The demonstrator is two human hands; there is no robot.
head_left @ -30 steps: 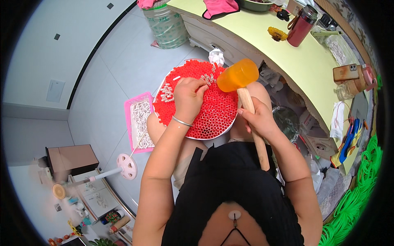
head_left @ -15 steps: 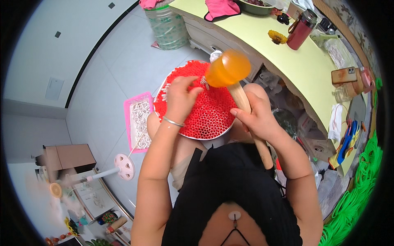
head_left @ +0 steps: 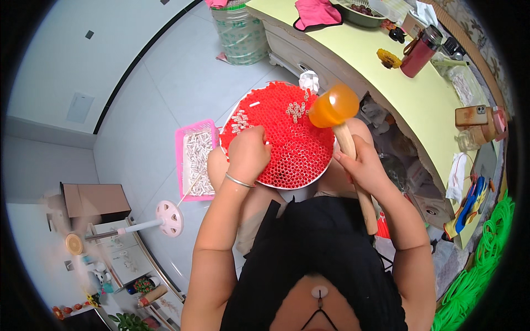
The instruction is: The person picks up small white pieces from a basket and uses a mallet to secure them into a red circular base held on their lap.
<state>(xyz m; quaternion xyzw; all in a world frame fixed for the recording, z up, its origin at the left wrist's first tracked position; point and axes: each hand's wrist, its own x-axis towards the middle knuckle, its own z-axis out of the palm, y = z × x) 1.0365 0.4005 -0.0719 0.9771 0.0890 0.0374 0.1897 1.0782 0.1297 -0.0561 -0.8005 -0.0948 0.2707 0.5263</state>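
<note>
Between my knees sits a round white-rimmed container packed with upright red tubes point(head_left: 298, 161). Short white pieces point(head_left: 297, 112) stick up in clusters among the tubes at the far right and the left, and one loose white piece point(head_left: 254, 103) lies flat on top. Over the left part of the tubes, my left hand point(head_left: 248, 151) is closed in a pinch, a small bit of white showing at its fingertips. My right hand point(head_left: 360, 161) grips the wooden handle of a mallet point(head_left: 334, 106), whose orange head is raised over the right edge of the tubes.
A pink basket point(head_left: 179, 160) of small white pieces stands left of the tubes. To the right is a yellow-topped counter point(head_left: 353, 52) with a red flask point(head_left: 420, 52) and a phone point(head_left: 471, 116). Bright green cord point(head_left: 480, 265) lies at the lower right; a fan stand point(head_left: 168, 218) is at left.
My left hand has drawn back toward me from the far cluster of white pieces, its fingers curling tighter. The mallet stays in my right hand, and the whole view has shifted slightly.
</note>
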